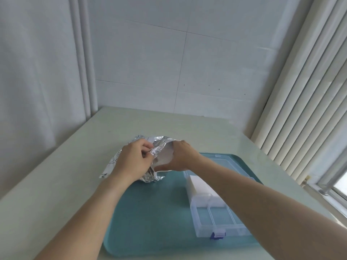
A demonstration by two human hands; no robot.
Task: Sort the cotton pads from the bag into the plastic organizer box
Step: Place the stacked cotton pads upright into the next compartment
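Left hand [131, 160]: we pinch the foil bag [157, 149] mouth open. Right hand [178, 156]: fingers reach inside, grip unseen, presumably for cotton pads [199, 186]. Bag at mat [150, 212] far-left corner; organizer box [221, 218] along the right edge, within reach.

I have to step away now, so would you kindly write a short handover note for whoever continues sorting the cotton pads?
Left hand: grips the edge of the silver foil bag, holding its mouth open.
Right hand: fingers curled round a white stack of cotton pads at the bag's mouth.
The bag sits at the far left edge of the teal mat; the clear organizer box lies open on the mat to the right.
Done: pads already fill the far compartments.
Left: near compartments look empty; place the held stack, then carry on.
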